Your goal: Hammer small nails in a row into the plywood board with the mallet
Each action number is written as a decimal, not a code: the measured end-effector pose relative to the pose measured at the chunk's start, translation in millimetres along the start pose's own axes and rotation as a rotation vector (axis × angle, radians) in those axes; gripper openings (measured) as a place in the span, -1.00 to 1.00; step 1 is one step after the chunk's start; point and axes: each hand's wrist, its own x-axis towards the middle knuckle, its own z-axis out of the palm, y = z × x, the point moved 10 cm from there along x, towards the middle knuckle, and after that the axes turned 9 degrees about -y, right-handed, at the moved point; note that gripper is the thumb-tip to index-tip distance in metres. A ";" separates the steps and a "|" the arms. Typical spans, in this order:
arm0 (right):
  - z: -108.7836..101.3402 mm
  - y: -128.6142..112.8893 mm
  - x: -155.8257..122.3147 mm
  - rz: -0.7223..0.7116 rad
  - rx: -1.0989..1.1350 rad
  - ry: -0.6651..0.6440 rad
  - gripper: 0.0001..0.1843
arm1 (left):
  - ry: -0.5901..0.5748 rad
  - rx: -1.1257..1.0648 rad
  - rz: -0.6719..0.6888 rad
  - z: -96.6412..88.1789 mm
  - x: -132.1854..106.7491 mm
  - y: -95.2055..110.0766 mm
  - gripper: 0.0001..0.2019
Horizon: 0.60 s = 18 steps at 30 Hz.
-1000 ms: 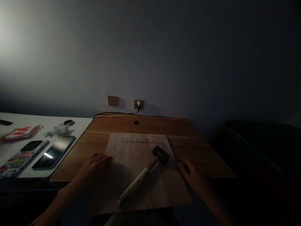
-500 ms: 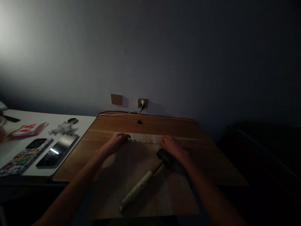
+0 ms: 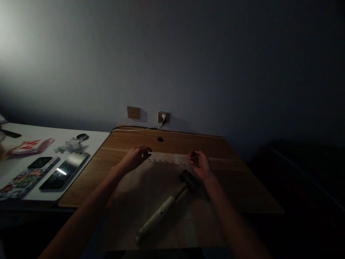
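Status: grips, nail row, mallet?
Left grip at left end of nail row, right grip at right end; closure unclear, dim. Mallet flat on board, untouched. Nothing blocking.

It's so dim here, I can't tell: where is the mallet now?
In the head view the mallet lies on the pale board, near the middle, its black head close by the right hand, its handle slanting down-left toward the person.
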 end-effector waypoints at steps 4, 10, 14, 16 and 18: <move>11.6 2.3 5.2 0.049 -0.110 -0.064 -0.56 | 0.162 -0.641 -0.190 2.7 -1.0 -31.0 -0.66; 38.8 3.3 12.2 0.113 -0.490 -0.250 -0.75 | 0.024 -0.737 -0.322 24.1 -10.1 -51.5 -0.65; 51.2 1.9 12.9 0.132 -0.656 -0.353 -0.81 | -0.072 -0.079 -0.250 21.9 -7.5 -36.3 -0.75; 54.5 1.0 13.1 0.132 -0.681 -0.389 -0.84 | -0.133 0.123 -0.222 27.7 -6.3 -27.0 -0.80; 55.7 0.2 13.9 0.131 -0.667 -0.407 -0.89 | -0.205 0.231 -0.220 35.1 -6.4 -21.0 -0.77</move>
